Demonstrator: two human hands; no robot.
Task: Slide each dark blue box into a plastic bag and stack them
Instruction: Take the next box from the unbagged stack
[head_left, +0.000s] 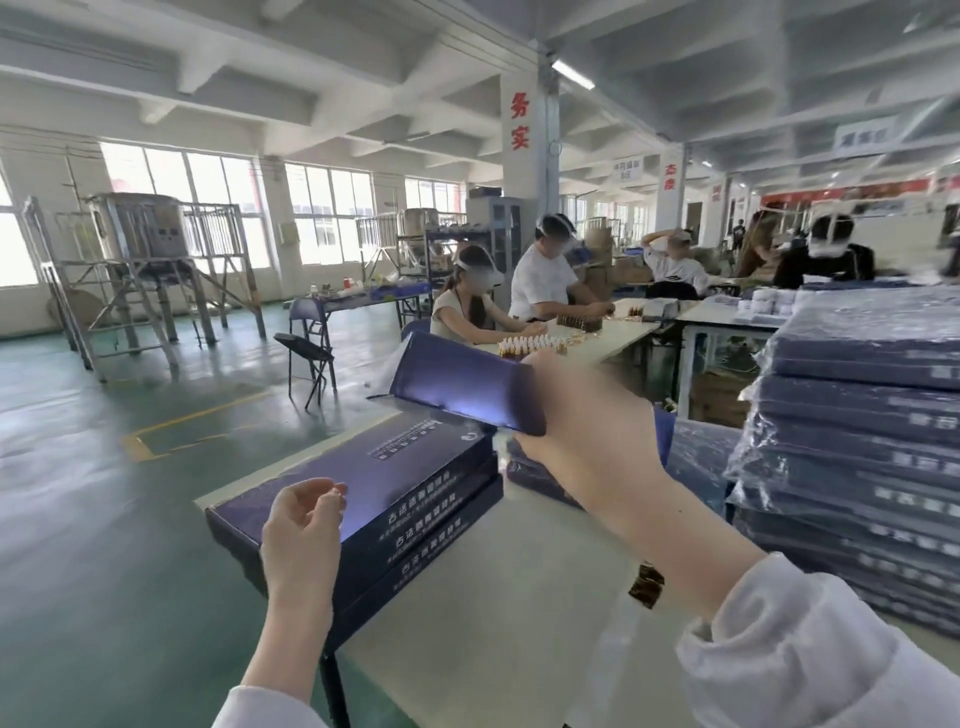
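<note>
Dark blue and raised above the table (519, 597), the box (462, 384) is gripped at its near end by the right hand (582, 415), while the left hand (301, 525), loosely curled and seemingly empty, should hold a bag's mouth wide so it slides in level.

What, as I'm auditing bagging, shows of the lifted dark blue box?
The flat rectangular dark blue cardboard box is glossy, catching light along its lower edge. The right hand grips its near end, holding it tilted above the stack of unbagged dark blue boxes. Motion blur hides any print or bag.
</note>
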